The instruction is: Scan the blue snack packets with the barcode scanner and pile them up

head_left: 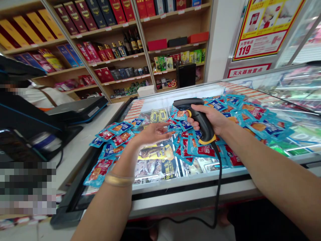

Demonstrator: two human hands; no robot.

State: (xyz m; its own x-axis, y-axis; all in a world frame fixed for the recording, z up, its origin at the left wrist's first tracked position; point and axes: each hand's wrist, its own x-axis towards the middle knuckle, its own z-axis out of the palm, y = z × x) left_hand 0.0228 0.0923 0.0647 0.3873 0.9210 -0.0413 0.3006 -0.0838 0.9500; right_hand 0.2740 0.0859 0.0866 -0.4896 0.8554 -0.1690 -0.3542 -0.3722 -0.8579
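Note:
A black and yellow barcode scanner (200, 120) is in my right hand (208, 117), whose fingers wrap round its handle; its head points left. My left hand (156, 133) reaches over the glass counter with its fingers apart and nothing visible between them, left of the scanner. Under and beside the scanner lies a pile of small blue and red snack packets (195, 147), which spreads to the right. Another group of the same packets (120, 132) lies left of my left hand, some near my forearm. The scanner's black cable (220, 180) hangs over the counter's front edge.
Yellow and dark packages (155, 152) show through the glass counter (200, 177). At the left stand a monitor (22, 100) and a black device (77, 108). Shelves (120, 25) of boxes and bottles line the back wall. A cable crosses the counter at the right.

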